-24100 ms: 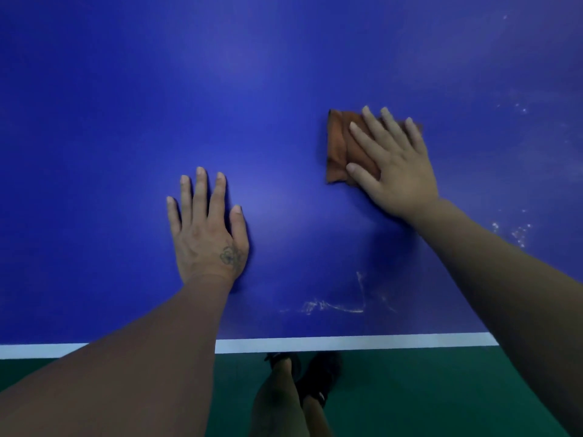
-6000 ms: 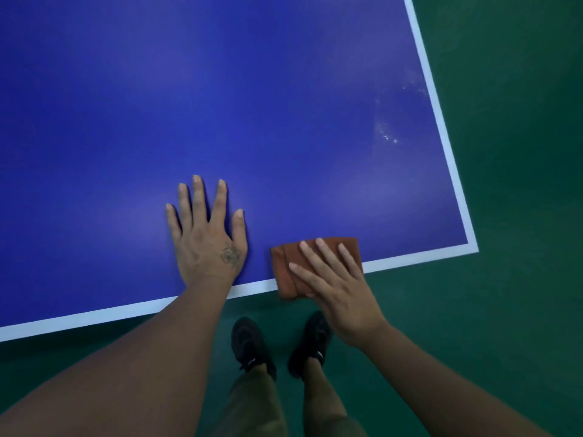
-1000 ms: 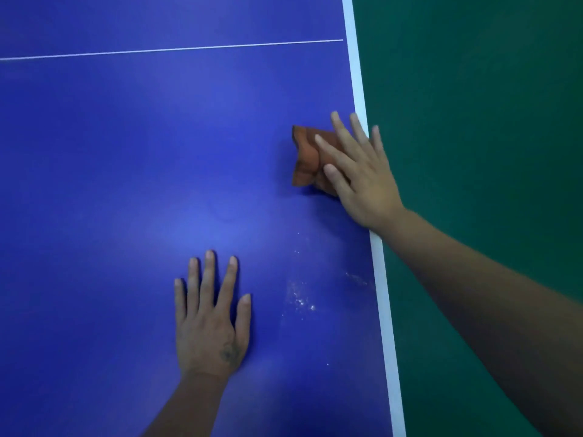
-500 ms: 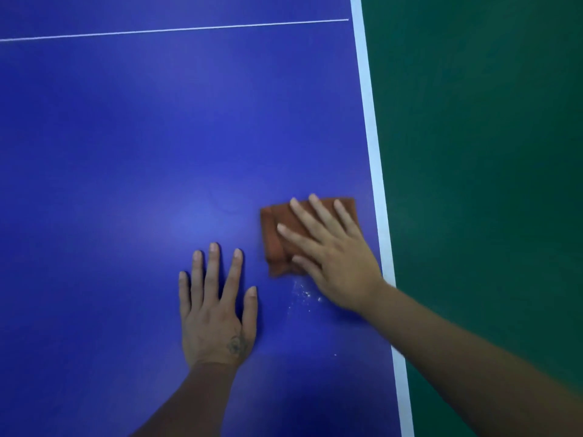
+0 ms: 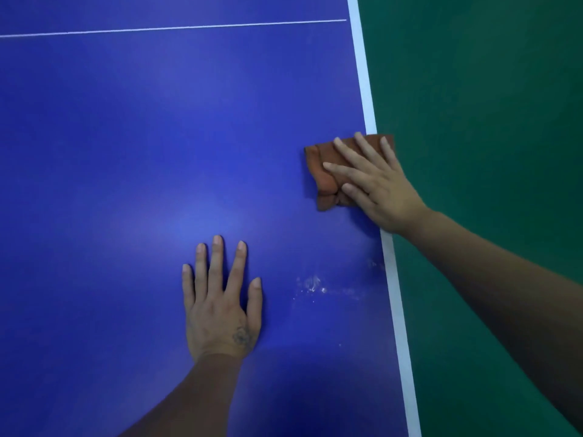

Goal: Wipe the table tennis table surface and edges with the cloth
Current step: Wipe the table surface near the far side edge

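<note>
cloth [image 5: 325,171] now up at right edge of bench [image 5: 126,137], overhanging white border; pressed under flat right hand [image 5: 375,187]; left hand [image 5: 220,304] spread flat at lower centre.

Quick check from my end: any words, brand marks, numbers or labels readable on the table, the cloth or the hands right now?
None readable.
Table: only white lines, no print.
Cloth under the right hand: no tag or lettering shows.
Left hand: a small dark tattoo, too blurred to tell whether it holds any letters.
</note>
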A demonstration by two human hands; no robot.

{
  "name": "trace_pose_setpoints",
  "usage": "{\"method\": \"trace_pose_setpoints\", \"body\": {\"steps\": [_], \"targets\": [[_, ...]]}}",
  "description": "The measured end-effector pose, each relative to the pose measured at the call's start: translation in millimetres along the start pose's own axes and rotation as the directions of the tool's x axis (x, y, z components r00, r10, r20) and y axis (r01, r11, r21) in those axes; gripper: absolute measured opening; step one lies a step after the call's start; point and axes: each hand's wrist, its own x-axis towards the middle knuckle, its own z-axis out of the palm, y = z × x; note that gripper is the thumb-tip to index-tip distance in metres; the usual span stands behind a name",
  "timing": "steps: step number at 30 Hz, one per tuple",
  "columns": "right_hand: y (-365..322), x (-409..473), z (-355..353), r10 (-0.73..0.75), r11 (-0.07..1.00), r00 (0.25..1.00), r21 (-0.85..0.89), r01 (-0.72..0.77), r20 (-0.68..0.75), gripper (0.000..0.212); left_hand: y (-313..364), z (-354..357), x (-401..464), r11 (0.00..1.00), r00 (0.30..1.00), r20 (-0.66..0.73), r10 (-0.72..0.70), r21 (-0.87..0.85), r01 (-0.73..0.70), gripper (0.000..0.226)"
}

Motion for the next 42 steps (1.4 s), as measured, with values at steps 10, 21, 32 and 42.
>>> {"method": "trace_pose_setpoints", "body": {"steps": [10, 21, 32, 42], "targets": [[-81, -137, 40, 0.216, 0.974, 0.975, 0.085, -0.211, -0.051, 0.054, 4, -5, -1, 0.999, 0.999, 0.03, -0.023, 0.028, 0.022, 0.066], [-113, -133, 10, 0.472, 0.815, 0.877, 0.424, -0.395, -0.092, 0.046, 5, -9, -2, 0.999, 0.996, 0.074, -0.047, 0.027, 0.045, 0.068], [-83, -18, 28, 0.386, 0.921, 0.92, -0.031, -0.389, -0.072, 0.057, 6, -7, 0, 0.998, 0.999, 0.032, -0.036, 0.057, 0.034, 0.069], [-165, -136, 57, 0.105, 0.994, 0.994, -0.03, -0.106, -0.026, 0.054, 8, -11, -1, 0.998, 0.999, 0.021, -0.036, 0.052, 0.035, 0.067]]}}
